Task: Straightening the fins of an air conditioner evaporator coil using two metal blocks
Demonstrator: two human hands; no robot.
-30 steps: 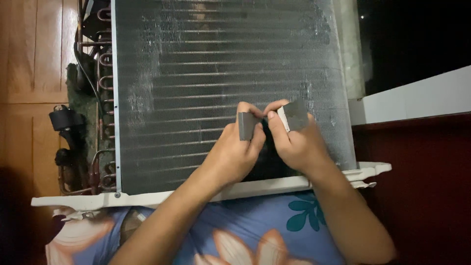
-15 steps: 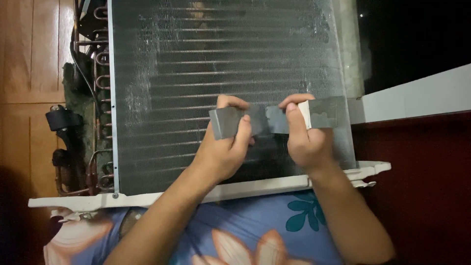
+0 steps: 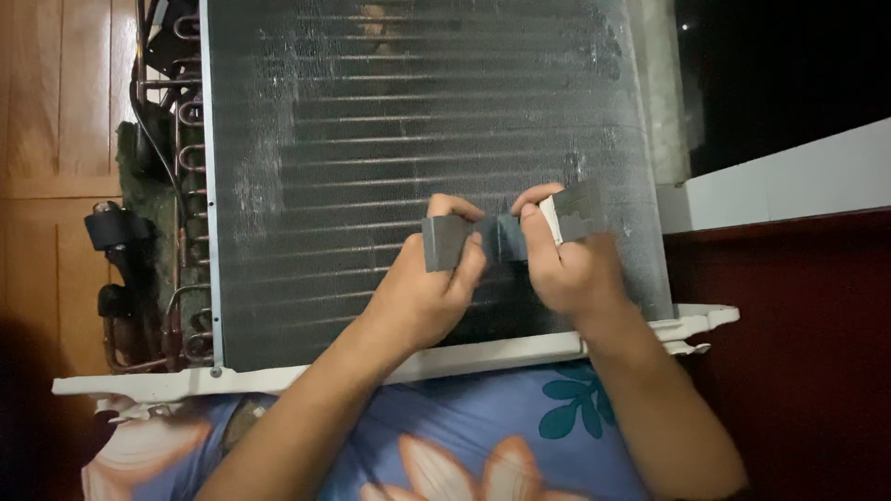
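Note:
A finned metal coil panel [image 3: 371,139] of an opened air-conditioning unit fills the upper middle of the head view. In front of its lower right part, both hands hold a grey strip [image 3: 501,237], folded or jointed in the middle. My left hand [image 3: 422,292] pinches the strip's left end between thumb and fingers. My right hand [image 3: 566,264] grips its right end, where a white edge shows. What kind of material the strip is cannot be told.
A white plastic base rail [image 3: 306,371] runs along the panel's lower edge above my blue flowered clothing [image 3: 483,436]. Copper tube bends [image 3: 181,139] and black parts [image 3: 116,227] sit at the left beside wooden boards. A white ledge [image 3: 789,181] and dark red surface lie right.
From a bunched hold one second ago, the hands pulled the grey strip apart sideways; since then they have come slightly closer together again. The panel looks unmoved.

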